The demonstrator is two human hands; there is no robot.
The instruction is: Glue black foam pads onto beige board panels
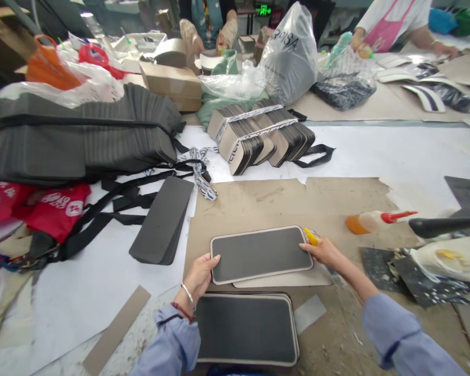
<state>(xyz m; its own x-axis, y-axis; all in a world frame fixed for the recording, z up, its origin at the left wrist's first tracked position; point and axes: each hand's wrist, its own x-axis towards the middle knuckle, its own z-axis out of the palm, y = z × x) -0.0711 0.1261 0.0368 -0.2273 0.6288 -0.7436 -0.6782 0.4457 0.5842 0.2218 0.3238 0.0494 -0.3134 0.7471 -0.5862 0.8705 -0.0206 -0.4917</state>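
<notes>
A dark grey rectangular panel with a pale beige rim and rounded corners is held between both hands. My left hand pinches its left end, thumb on top and fingers underneath. At the right end, my right hand grips the panel with the thumb on its face; a small yellow piece shows at a finger, perhaps a finger cover. Beneath the held panel lies a beige board, partly hidden. Closer to me is a stack of similar rimmed panels, just below my left hand.
Loose dark pads lie at left, before a strapped dark stack. A tied board bundle stands behind. At right are a glue bottle, a black handle and a whitish container. Two people work across the table.
</notes>
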